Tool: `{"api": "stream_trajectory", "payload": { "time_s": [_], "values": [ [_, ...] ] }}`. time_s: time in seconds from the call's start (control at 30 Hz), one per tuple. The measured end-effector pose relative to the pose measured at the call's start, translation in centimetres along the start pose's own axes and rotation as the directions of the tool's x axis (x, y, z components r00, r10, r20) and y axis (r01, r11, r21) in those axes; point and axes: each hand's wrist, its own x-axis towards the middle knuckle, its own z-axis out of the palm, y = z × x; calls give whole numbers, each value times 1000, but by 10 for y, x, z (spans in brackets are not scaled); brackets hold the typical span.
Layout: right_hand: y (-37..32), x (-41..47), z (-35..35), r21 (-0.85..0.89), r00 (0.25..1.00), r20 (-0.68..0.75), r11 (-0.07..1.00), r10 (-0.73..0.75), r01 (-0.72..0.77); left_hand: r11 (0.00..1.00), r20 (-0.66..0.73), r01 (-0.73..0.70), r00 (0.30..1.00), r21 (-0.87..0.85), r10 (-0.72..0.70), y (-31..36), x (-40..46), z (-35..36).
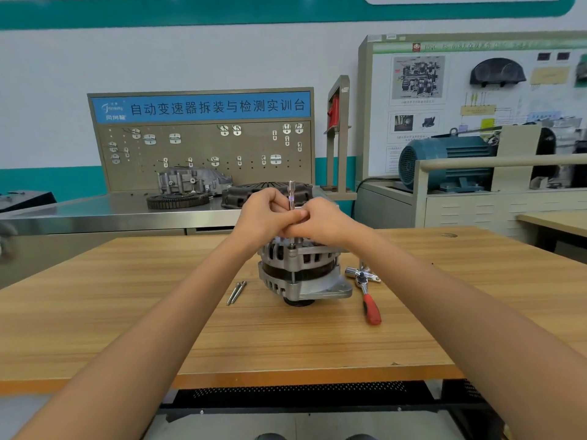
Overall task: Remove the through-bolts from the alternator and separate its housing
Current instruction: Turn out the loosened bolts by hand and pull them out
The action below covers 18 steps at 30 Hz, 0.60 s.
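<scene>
Alternator (301, 271) stands upright near the middle of the wooden table (127, 312), pulley end down, housing halves not yet split as far as I can see. Two long through-bolts (236, 292) lie side by side on the table just left of it, so at least two look done. My left hand (270, 214) and right hand (320, 220) meet above the alternator's top, fingers of both curled around a slim upright socket driver shaft (291, 193) that pokes up between them; its lower end seems seated on a bolt head at the top rim, though my fingers hide the contact. Ratchet with a red handle (368, 300) rests on the table to the right, beside a loose chrome socket piece (362, 273). I judge I'm mid-removal: remaining bolts, then housing separation, are left.
</scene>
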Motion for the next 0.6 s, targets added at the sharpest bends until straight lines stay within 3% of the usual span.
{"api": "stream_trajectory", "payload": {
  "time_s": [0.1, 0.23, 0.4, 0.6],
  "values": [
    [4, -1, -5, 114, 996, 87, 993, -30, 20, 990, 81, 3, 997, -139, 9, -3, -1, -4],
    [11, 1, -4, 140, 995, 101, 990, 14, -28, 941, 160, 62, 987, -333, -9, -10, -2, -14],
    [10, -1, -4, 192, 988, 152, 980, 20, -49, 965, 235, 79, 972, -250, -19, -4, -2, -15],
    [10, -4, -2, 161, 995, 101, 986, 21, -37, 991, 72, 78, 995, -108, -70, 5, -1, -14]
  ]
}}
